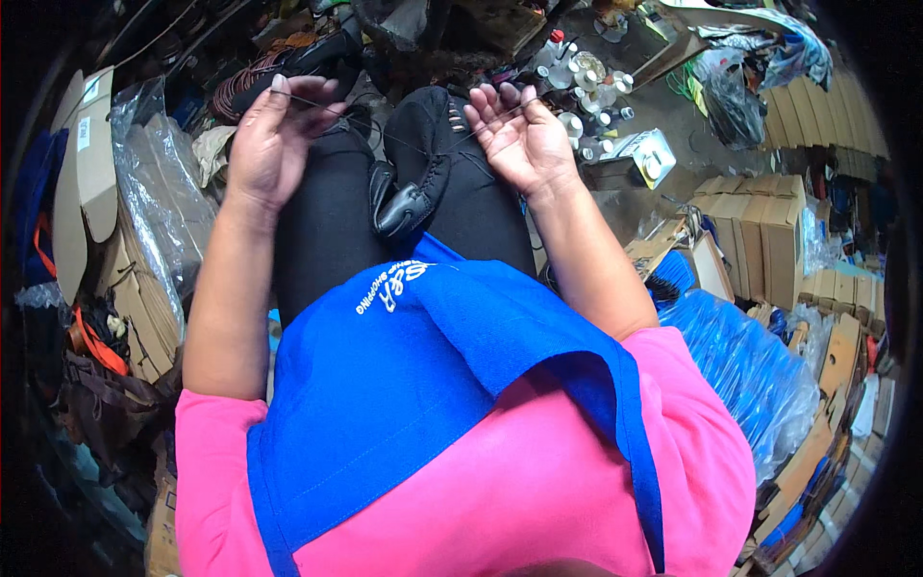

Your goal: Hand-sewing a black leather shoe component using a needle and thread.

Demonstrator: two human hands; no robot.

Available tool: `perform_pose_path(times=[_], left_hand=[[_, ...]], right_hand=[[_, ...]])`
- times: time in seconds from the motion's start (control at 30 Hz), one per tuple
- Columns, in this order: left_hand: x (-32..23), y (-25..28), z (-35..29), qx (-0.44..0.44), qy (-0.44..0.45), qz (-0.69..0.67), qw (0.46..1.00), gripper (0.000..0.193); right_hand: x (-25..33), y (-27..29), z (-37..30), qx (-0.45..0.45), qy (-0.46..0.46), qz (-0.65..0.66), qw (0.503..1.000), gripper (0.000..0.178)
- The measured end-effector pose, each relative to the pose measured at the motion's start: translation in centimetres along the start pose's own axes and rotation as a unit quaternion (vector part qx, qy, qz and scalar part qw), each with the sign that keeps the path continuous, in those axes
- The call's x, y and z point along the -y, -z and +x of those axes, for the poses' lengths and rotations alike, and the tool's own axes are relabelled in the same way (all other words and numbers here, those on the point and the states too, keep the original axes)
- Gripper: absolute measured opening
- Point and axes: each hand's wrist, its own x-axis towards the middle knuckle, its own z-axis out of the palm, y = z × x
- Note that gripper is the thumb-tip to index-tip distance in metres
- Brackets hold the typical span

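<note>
A black shoe (423,159) with stitching along its side lies across my lap, its shiny rounded end pointing toward me. Thin dark thread (385,137) runs out from the shoe to both sides. My left hand (277,139) is raised left of the shoe, thumb and fingers pinching one length of thread. On the other side my right hand (524,139) is held palm up, fingers curled and thumb against the other length. Both hands are apart from the shoe itself. A needle or other small tool cannot be made out.
Several bottles (586,82) and a white container (649,159) stand beyond my right hand. Stacked cardboard (760,226) and blue plastic-wrapped goods (735,356) are on the right. Cardboard sheets (144,279) and clear plastic (159,183) lean close to my left arm.
</note>
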Motion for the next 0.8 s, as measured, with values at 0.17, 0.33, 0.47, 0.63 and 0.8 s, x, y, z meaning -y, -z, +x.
perform_pose_path(times=[0.17, 0.33, 0.47, 0.63, 0.8], left_hand=[[1.6, -1.0, -0.1, 0.082, 0.080, -0.241, 0.964, 0.040], [0.2, 3.1, 0.4, 0.077, 0.113, -0.147, 0.980, 0.039], [-1.5, 2.4, -0.6, -0.094, 0.123, 0.013, 0.988, 0.029], [-6.6, 11.5, -4.7, 0.021, -0.010, 0.701, 0.713, 0.048], [-3.2, 0.7, -6.9, -0.039, -0.203, 0.674, 0.709, 0.035]], right_hand=[[0.5, 0.8, -0.5, 0.057, -0.102, 0.014, 0.993, 0.040], [2.7, 3.3, -1.0, 0.188, -0.073, -0.138, 0.970, 0.041], [3.3, 4.2, -2.1, 0.083, -0.062, -0.138, 0.985, 0.036], [9.4, 8.0, -3.1, -0.044, 0.035, -0.639, 0.767, 0.050], [6.8, -1.3, -2.0, 0.118, 0.155, -0.686, 0.701, 0.060]])
